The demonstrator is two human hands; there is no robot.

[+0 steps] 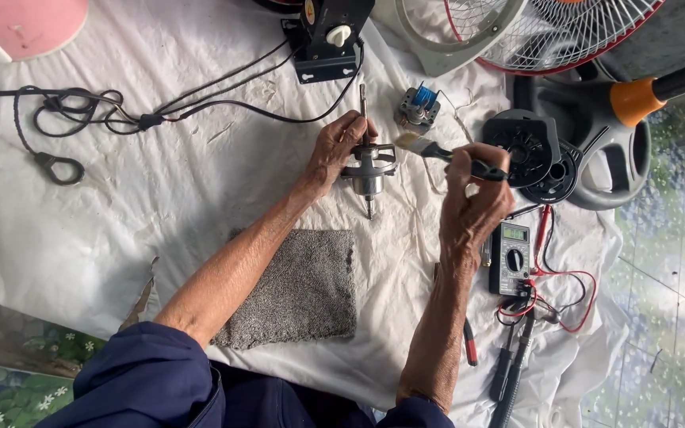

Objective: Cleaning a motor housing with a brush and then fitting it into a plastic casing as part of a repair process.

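Note:
My left hand point(336, 150) grips a small metal fan motor rotor point(369, 168) with a long shaft sticking out above and below it. My right hand point(473, 198) holds a black-handled paintbrush point(445, 154), its pale bristles touching the top of the rotor. Both hands hover over a white cloth point(120, 214) spread on the floor.
A grey towel point(299, 289) lies under my left forearm. A multimeter point(510, 257) with red leads, screwdrivers point(509, 368), black motor housings point(529, 150), a blue-wound stator point(417, 107), a switch box point(328, 36) with black cables, and fan grilles point(533, 32) surround the hands.

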